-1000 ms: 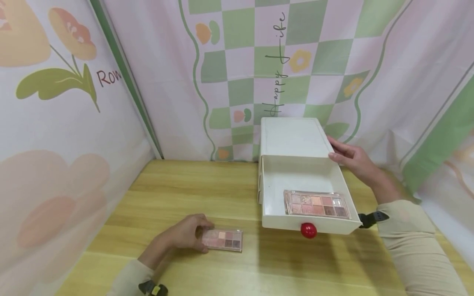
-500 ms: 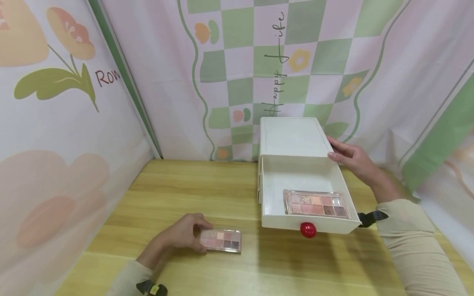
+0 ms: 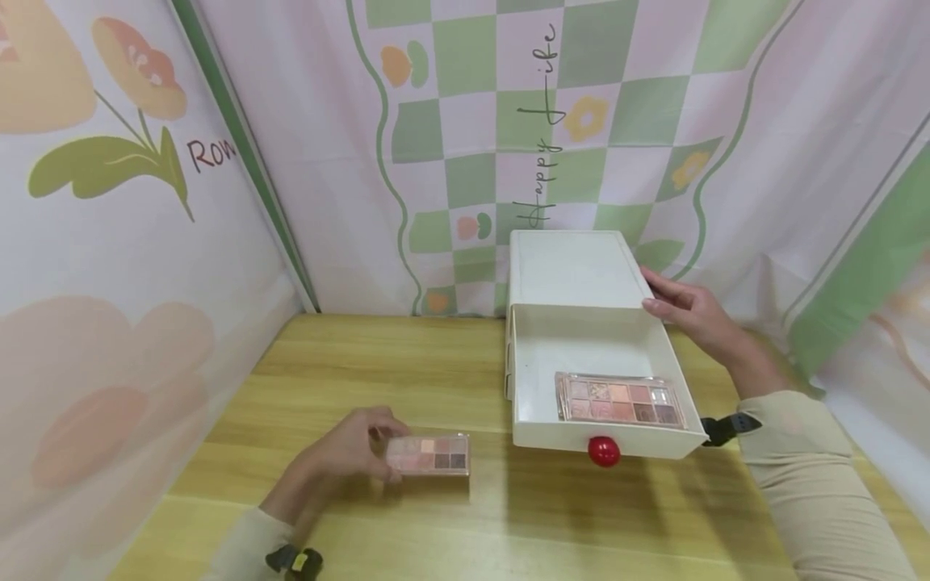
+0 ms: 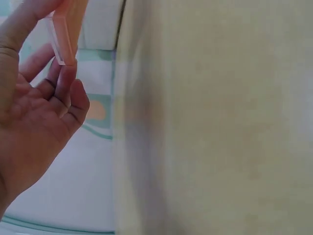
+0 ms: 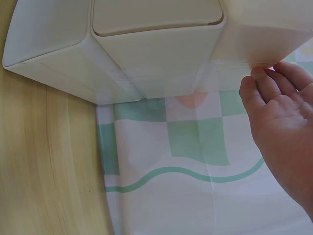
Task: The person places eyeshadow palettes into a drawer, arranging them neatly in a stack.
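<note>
In the head view my left hand (image 3: 353, 444) pinches the left end of a flat eyeshadow palette (image 3: 429, 455) between thumb and fingers, close over the table. The left wrist view shows the palette's edge (image 4: 64, 36) at the top, between the thumb and fingertips. My right hand (image 3: 693, 316) touches the right side of a white drawer cabinet (image 3: 574, 270) with its fingertips. Its top drawer (image 3: 552, 434), with a red round knob (image 3: 605, 452), is pulled out. Inside lies a larger palette (image 3: 621, 401) near the front, apparently stacked on another.
A wood-grain table (image 3: 349, 363) bears everything. Behind it hangs a curtain (image 3: 472, 121) with green checks, and a flower-printed one (image 3: 131, 266) stands to the left. The drawer juts forward over the table.
My left hand has raised the palette slightly off the table and shifted it a little left and back. The right hand, cabinet and drawer stay in place.
</note>
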Tool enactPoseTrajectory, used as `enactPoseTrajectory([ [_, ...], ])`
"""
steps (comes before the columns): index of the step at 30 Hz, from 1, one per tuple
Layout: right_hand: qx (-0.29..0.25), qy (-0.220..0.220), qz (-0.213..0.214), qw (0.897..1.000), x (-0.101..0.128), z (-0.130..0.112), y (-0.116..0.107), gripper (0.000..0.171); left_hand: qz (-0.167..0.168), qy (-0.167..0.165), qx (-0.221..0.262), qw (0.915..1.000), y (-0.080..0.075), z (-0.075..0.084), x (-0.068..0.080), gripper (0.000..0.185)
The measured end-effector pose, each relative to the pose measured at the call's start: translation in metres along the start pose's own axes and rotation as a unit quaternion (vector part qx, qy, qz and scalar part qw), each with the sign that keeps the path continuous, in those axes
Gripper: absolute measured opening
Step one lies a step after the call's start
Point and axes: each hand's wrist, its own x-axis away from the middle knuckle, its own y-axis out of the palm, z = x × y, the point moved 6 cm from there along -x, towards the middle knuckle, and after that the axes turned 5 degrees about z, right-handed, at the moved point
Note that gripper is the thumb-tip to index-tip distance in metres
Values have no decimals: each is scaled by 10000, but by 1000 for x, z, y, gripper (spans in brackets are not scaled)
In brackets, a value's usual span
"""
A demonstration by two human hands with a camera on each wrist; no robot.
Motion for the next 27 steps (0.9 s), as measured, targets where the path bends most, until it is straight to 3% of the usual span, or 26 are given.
enactPoseTrajectory([
  [10,-6,35,-17,10000,0,0,1,58,279,625,-94,9976,-28,27,-4,53],
  [19,-30,51,14,10000,0,1,1,58,593,922,-185,9938,-53,47,-9,48],
  [27,65,72,17,10000,0,1,0,58,677,1364,-73,9883,-68,74,-12,49],
])
